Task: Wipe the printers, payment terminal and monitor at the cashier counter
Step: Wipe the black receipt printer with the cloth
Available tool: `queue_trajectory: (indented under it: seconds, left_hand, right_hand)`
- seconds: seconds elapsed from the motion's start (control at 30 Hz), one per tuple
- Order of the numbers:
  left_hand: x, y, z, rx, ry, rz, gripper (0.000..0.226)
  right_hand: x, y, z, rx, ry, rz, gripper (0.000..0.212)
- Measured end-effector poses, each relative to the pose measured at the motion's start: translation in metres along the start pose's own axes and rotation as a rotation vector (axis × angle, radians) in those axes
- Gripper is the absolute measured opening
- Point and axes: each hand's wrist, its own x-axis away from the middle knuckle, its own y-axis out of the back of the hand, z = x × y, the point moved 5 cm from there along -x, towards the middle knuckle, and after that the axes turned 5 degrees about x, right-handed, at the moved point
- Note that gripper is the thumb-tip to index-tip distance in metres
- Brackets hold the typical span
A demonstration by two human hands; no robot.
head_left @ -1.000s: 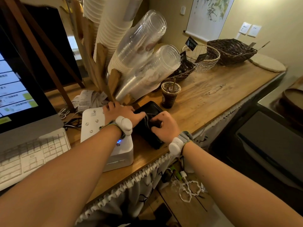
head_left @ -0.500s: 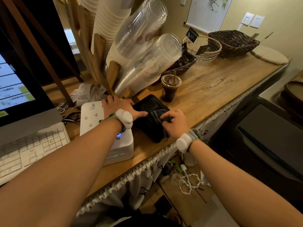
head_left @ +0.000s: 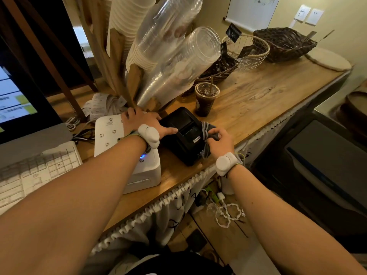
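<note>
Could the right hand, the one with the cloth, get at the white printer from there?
Probably only partly. The right hand grips the cloth at the right side of the black printer, which stands between it and the white printer. The left hand and forearm lie over that printer's top.

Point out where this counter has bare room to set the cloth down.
The widest bare wood lies right of the iced drink, between the wire basket at the back and the front edge. A narrow strip shows in front of the black printer. Crowded: the left end, with the white printer, keyboard, cables, receipts and cup stacks.
</note>
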Motion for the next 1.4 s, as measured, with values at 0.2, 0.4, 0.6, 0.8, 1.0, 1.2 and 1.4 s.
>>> queue_trajectory:
  seconds: [0.2,0.4,0.6,0.8,1.0,1.2,1.4]
  left_hand:
    - [-0.001,0.0,-0.001,-0.002,-0.001,-0.005,0.104]
    - [0.0,-0.001,0.001,0.001,0.002,-0.007,0.104]
    - [0.002,0.0,-0.001,-0.019,-0.005,-0.016,0.102]
    - [0.003,0.001,-0.001,-0.015,-0.006,-0.035,0.102]
    - [0.005,0.003,-0.002,-0.022,-0.007,-0.041,0.098]
    - [0.005,0.003,-0.001,-0.022,0.002,-0.048,0.1]
    - [0.005,0.003,0.0,-0.001,-0.01,-0.045,0.1]
  right_hand:
    - [0.042,-0.023,0.006,0.103,0.212,0.198,0.016]
    - [0.031,-0.018,-0.007,0.044,0.064,0.114,0.026]
    - [0.031,-0.008,0.009,0.086,0.202,0.076,0.019]
    - [0.011,-0.019,0.047,0.482,0.428,0.067,0.028]
    - [-0.008,-0.017,0.058,0.711,0.459,0.129,0.03]
    - [-0.01,-0.016,0.059,0.691,0.459,0.155,0.028]
    - [0.004,-0.022,0.064,0.583,0.506,0.335,0.027]
